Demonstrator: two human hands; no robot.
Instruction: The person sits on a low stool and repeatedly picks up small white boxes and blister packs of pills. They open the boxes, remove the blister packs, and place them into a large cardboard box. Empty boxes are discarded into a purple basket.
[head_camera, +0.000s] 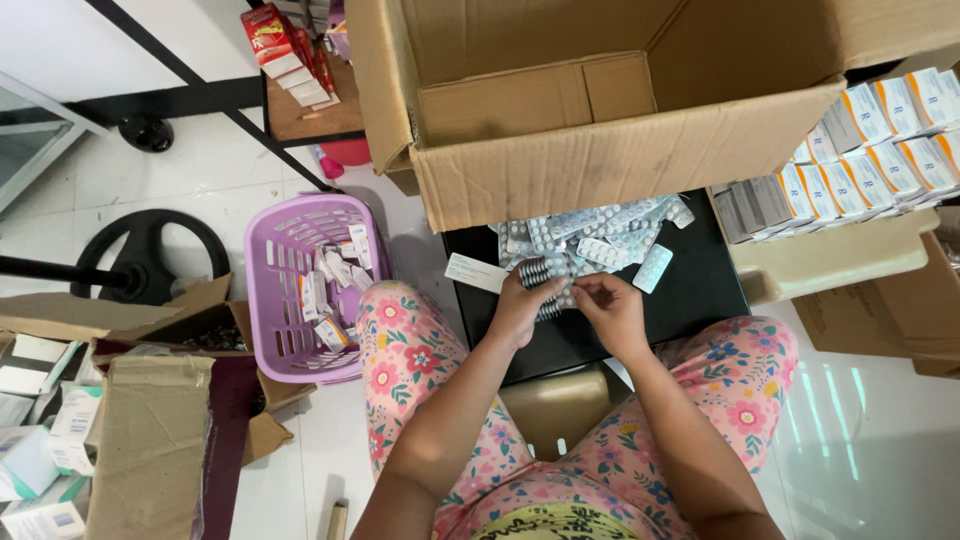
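Observation:
My left hand (520, 305) grips a stack of silver blister strips (534, 272) over a small black table (700, 290). My right hand (610, 308) is beside it, fingers pinched on a single blister strip at the stack's edge. Just beyond both hands lies a loose heap of blister strips (590, 240) on the table. A small white carton (476, 272) lies flat at the table's left edge, close to my left hand. My knees in flowered trousers frame the table.
A big open cardboard box (600, 160) stands behind the table. A purple plastic basket (300, 285) with small cartons sits on the floor at left. Stacked white medicine boxes (870, 140) rest at right. Flattened cardboard (150, 440) and a black stand base (150, 255) lie at left.

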